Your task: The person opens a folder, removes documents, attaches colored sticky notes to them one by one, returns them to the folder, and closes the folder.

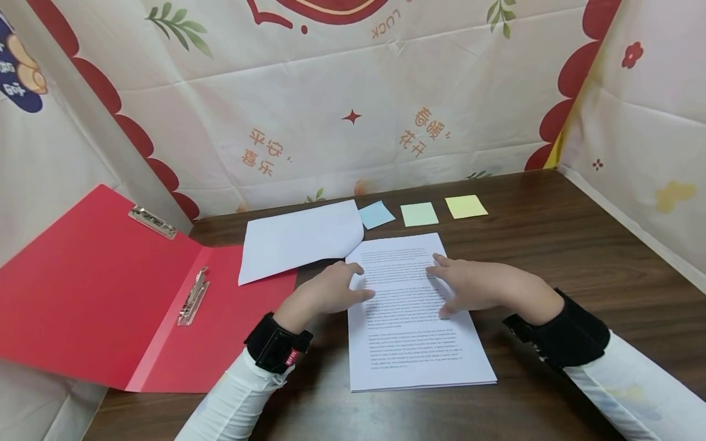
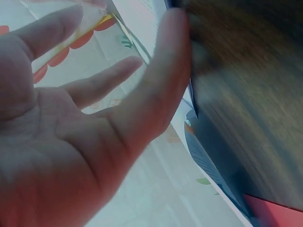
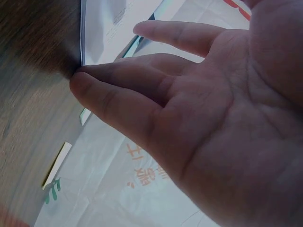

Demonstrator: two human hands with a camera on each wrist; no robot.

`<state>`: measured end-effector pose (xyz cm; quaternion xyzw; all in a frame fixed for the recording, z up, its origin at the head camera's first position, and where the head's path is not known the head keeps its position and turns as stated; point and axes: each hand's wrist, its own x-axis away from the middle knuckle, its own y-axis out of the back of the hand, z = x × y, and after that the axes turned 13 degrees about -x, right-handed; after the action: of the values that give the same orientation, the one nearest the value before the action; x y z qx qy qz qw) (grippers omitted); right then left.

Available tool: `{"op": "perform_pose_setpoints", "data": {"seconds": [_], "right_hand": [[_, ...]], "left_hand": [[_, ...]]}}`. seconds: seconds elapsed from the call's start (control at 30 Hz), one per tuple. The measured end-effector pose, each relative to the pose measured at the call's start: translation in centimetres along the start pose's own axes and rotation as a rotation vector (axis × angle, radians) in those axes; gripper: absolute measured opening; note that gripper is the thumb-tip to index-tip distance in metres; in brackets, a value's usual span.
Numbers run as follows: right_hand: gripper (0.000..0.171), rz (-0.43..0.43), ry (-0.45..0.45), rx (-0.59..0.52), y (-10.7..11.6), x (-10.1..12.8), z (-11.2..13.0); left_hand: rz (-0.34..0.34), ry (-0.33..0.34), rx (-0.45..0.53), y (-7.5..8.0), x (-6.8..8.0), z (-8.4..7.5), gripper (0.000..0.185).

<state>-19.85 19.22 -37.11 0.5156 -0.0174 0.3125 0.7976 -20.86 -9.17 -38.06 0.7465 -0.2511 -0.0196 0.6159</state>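
A stack of printed paper (image 1: 410,327) lies on the table in front of me in the head view. My left hand (image 1: 326,289) is at its left edge, thumb and fingers loosely bent and spread over the margin. On the opposite side my right hand (image 1: 477,285) reaches over the right margin with fingers extended. In the right wrist view, fingertips (image 3: 81,84) of the right hand come up to the stack's edge (image 3: 94,38). The left wrist view shows the left hand's fingers (image 2: 151,94) apart, with nothing gripped between them.
A red folder (image 1: 99,288) lies spread at the left, with metal clips (image 1: 194,297). A white sheet (image 1: 300,242) overlaps the folder and meets the stack's top left corner. Blue (image 1: 377,215), green (image 1: 419,214) and yellow (image 1: 466,206) sticky notes lie behind. Printed cloth (image 1: 342,92) hangs around the table.
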Motion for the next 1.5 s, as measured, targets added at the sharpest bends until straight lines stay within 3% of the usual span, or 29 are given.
{"op": "perform_pose_setpoints", "data": {"seconds": [0.17,0.4,0.5,0.6,0.93,1.13,1.3,1.4,1.5], "right_hand": [[0.077,-0.022,0.019,-0.006,2.1,-0.6,-0.6],[0.047,-0.214,0.028,0.042,9.3,-4.8,-4.5],[0.044,-0.217,-0.009,0.087,11.8,-6.6,-6.1],[0.044,-0.191,-0.045,0.091,13.0,-8.2,-7.4],[0.063,-0.199,-0.151,0.064,11.0,-12.4,-12.6],[0.071,-0.264,-0.157,0.047,10.9,-11.9,-13.3],[0.082,-0.253,-0.215,0.005,11.0,-11.3,-14.0],[0.080,-0.260,-0.235,-0.014,10.7,-11.0,-14.8],[0.060,-0.304,-0.209,-0.043,10.5,-10.6,-15.4]], "left_hand": [[-0.007,-0.011,-0.125,-0.5,0.0,-0.6,0.067],[0.026,0.001,-0.319,-1.5,0.6,-1.8,0.062],[0.028,0.011,-0.349,-1.6,0.8,-2.0,0.060],[0.024,0.016,-0.355,-1.6,0.9,-2.0,0.061],[0.027,0.012,-0.338,-1.8,0.6,-1.6,0.062],[0.014,0.013,-0.327,-1.4,0.6,-1.5,0.063],[0.014,0.022,-0.321,-1.3,0.6,-1.4,0.064],[0.014,0.027,-0.311,-1.3,0.7,-1.4,0.063],[0.004,0.021,-0.297,-1.1,0.8,-1.3,0.061]]}}
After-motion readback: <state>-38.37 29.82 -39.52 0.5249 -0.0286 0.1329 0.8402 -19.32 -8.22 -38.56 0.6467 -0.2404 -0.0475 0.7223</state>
